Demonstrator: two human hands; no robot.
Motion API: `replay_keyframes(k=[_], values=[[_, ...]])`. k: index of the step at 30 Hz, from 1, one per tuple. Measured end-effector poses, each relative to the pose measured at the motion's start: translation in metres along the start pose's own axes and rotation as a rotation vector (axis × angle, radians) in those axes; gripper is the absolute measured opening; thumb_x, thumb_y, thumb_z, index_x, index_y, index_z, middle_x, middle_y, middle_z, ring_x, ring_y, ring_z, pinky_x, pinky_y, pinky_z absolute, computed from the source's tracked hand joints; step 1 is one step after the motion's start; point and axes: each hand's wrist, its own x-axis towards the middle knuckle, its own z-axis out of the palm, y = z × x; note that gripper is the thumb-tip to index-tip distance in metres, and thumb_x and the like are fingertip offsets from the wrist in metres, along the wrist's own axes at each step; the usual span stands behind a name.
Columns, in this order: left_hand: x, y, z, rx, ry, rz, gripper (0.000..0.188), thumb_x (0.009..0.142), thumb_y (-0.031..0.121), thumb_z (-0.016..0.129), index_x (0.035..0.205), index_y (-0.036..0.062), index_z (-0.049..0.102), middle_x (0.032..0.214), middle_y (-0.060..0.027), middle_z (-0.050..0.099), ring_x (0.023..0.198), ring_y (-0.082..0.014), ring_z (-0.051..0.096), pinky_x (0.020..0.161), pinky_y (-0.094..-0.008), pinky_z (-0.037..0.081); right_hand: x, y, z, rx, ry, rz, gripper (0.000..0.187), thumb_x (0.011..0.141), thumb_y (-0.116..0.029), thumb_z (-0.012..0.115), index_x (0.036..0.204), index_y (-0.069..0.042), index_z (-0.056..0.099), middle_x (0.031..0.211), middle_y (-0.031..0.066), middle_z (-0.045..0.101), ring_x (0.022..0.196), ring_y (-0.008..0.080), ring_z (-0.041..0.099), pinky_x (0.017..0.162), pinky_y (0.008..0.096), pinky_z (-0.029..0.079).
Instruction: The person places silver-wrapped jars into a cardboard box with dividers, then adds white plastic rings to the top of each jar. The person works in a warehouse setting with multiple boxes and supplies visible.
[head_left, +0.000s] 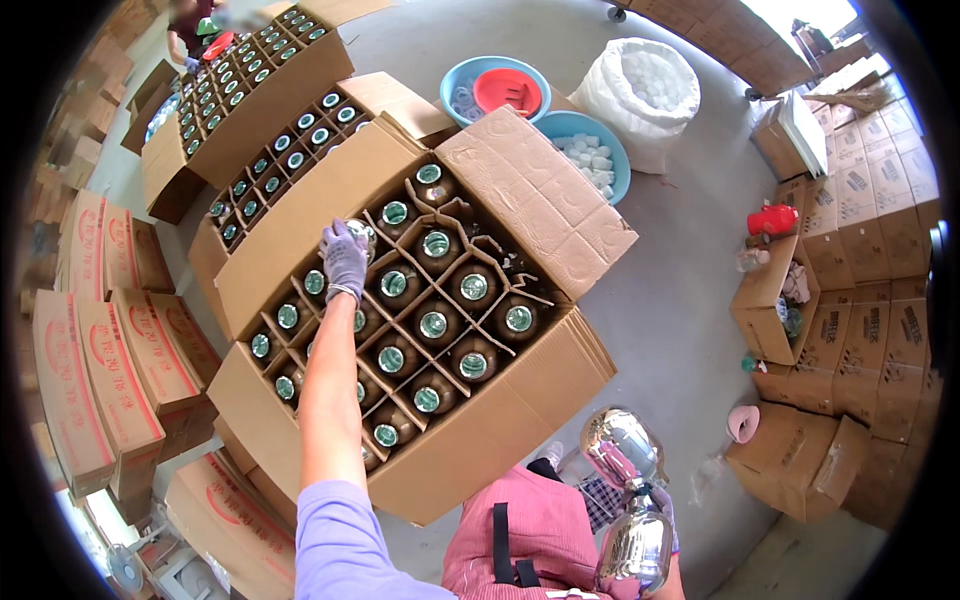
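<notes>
In front of me stands an open cardboard box [500,400], its dividers parting several silvered glass flasks [433,325] with greenish round mouths. My left hand [345,258], in a grey glove, reaches over the box to its far left side. Its fingers are closed on a silvered glass flask [365,238] in that row. Low on the right, my gloved right hand [668,508] grips two shiny silver glass flasks, an upper one [622,445] and a lower one [636,555], where their necks meet. The flasks hide most of that hand's fingers.
Beyond are more divided boxes [270,95] of flasks and a person [190,28]. Blue basins [618,178], a red bowl [508,92] and a white sack [640,125] of white pieces stand on the floor. Stacked cartons [870,200] line the right; more cartons [110,390] stand left.
</notes>
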Motion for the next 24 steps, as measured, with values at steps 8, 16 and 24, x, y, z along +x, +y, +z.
replay_keyframes(k=[8,16,24], values=[[0.008,0.012,-0.017,0.12,-0.308,-0.049,0.085,0.085,0.037,0.066,0.151,0.0083,0.021,0.156,-0.0184,0.017,0.132,-0.0469,0.035,0.104,-0.0605,0.035,0.026,-0.014,0.051,-0.141,-0.075,-0.01,0.038,0.09,-0.033,0.057,0.109,0.0,0.06,0.086,0.0118,0.066,0.07,0.0259,0.066,0.062,0.0399,0.058],[-0.17,0.132,-0.075,-0.73,-0.324,0.486,0.031,0.083,0.013,0.065,0.109,-0.0015,0.059,0.111,-0.0208,0.062,0.105,-0.0347,0.06,0.092,-0.0395,0.049,0.083,-0.057,0.103,-0.593,-0.347,-0.164,0.036,0.092,-0.029,0.056,0.112,0.001,0.057,0.089,0.0136,0.065,0.075,0.024,0.068,0.068,0.0366,0.058],[-0.231,0.247,-0.156,-0.721,-0.528,0.817,0.071,0.077,0.035,0.07,0.137,0.0073,0.044,0.133,-0.022,0.045,0.128,-0.0411,0.04,0.11,-0.0475,0.028,0.111,-0.119,0.16,-1.255,-0.507,-0.043,0.037,0.086,-0.03,0.064,0.105,0.001,0.067,0.087,0.0021,0.065,0.075,0.008,0.057,0.067,0.0243,0.048]])
